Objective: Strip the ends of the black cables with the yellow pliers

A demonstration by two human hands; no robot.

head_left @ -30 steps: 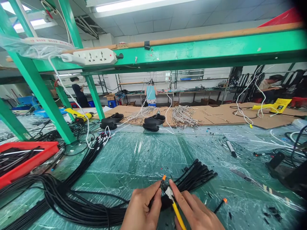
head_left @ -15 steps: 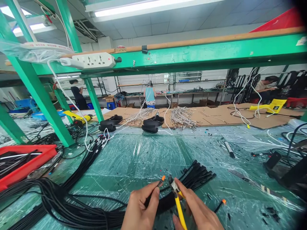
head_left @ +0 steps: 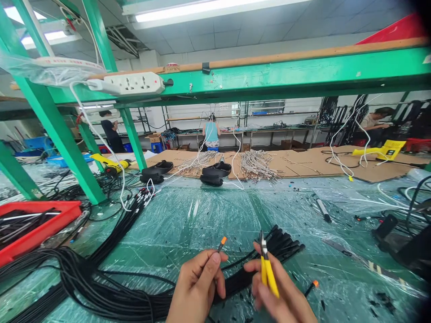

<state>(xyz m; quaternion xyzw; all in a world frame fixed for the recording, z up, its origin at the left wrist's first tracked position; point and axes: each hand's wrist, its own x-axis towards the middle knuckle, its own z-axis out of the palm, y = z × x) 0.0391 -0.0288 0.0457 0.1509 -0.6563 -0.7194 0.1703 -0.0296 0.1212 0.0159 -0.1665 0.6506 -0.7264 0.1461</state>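
Between thumb and fingers, my left hand [head_left: 198, 282] pinches a thin black cable with an orange tip [head_left: 223, 242] pointing up. My right hand [head_left: 283, 287] grips cutting pliers [head_left: 268, 269] with yellow handles, their dark jaws upright and apart from the cable. Behind and beneath both hands runs a thick bundle of black cables [head_left: 111, 287]; its cut-looking ends [head_left: 284, 242] fan out past my right hand. Another orange-tipped cable end [head_left: 312, 287] lies on the table to the right of that hand.
Plastic film covers the green table [head_left: 208, 211]. A red tray [head_left: 37, 229] of cables stands at left. Black looped parts [head_left: 216, 172] and pale wire bundles [head_left: 257, 165] lie at the back. A steel ruler [head_left: 357, 258] and a black stand [head_left: 397, 242] are at right. Several people sit or stand beyond.
The pliers have swung upright and moved right, away from the orange tip. My left hand has shifted slightly left, and the cable tip now stands more upright.
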